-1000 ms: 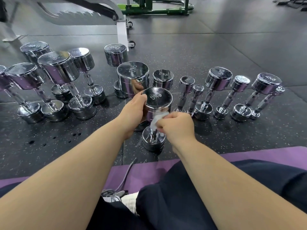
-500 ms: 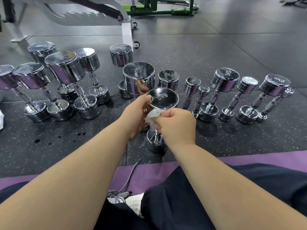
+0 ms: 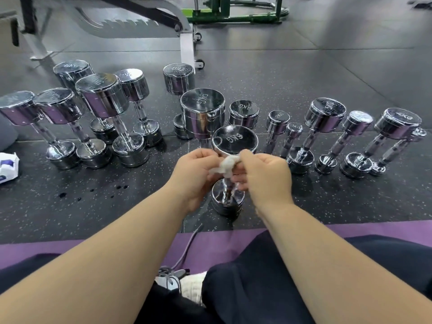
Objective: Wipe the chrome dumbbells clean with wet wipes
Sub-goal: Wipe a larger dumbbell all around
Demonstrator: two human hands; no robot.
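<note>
The 6KG dumbbell point(image 3: 235, 141) stands on end on the floor point(image 3: 304, 66). My left hand point(image 3: 195, 174) and right hand point(image 3: 264, 176) meet just in front of its handle, below its top head. Both have fingers curled, pinching the crumpled wet wipe point(image 3: 225, 166) between them. Other dumbbells point(image 3: 100, 97) stand behind it and to either side.

Speckled floor point(image 3: 304, 78); chrome dumbbells point(image 3: 202, 113) (upright); purple mat point(image 3: 222, 244)

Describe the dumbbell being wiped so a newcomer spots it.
From the purple mat, look ahead on the black floor. One chrome dumbbell stands upright between the left hand and right hand, which hold a white wipe. Unlike the others, it sits forward of the row, top stamped 6KG.
</note>
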